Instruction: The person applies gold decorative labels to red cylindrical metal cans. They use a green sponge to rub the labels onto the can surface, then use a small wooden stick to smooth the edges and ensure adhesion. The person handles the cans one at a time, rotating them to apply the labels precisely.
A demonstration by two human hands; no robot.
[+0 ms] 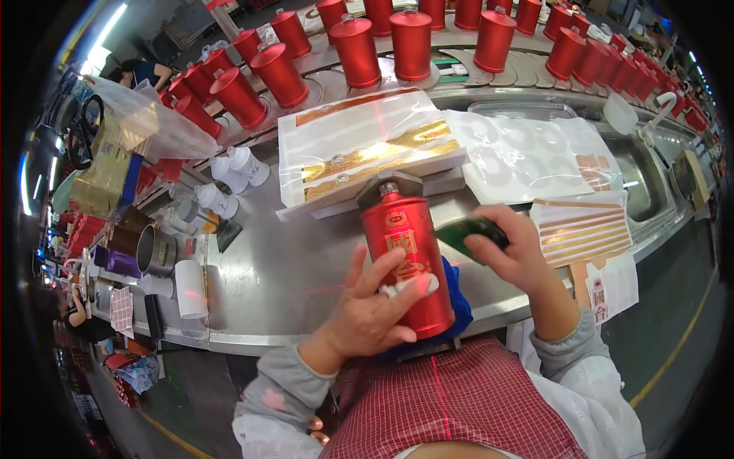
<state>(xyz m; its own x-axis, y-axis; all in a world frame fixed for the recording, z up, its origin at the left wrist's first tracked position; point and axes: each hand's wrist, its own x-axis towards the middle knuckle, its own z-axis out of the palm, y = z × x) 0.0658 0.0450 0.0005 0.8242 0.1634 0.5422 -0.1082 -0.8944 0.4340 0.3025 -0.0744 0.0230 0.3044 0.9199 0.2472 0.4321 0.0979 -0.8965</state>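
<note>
A shiny red bottle (390, 229) with gold lettering on its front lies tilted before me, its neck pointing away, against a dark angular holder (413, 186). Blue cloth (459, 294) shows beside its lower right side. Over the lower half of the bottle, my left hand (371, 306) is open, with its fingers spread across the surface. Something white covers or lies by one of its fingers. My right hand (511, 249) grips a flat dark green scraper (466, 233) just right of the bottle, apart from it.
Behind the bottle lie sheets of gold labels (375, 157) and white backing sheets (527, 157). Gold strips (582, 227) lie at right, near a sink (641, 180). Red bottles (355, 52) line a curved conveyor. White bottles (248, 166), a metal pot (157, 250) and a paper roll (191, 289) stand left.
</note>
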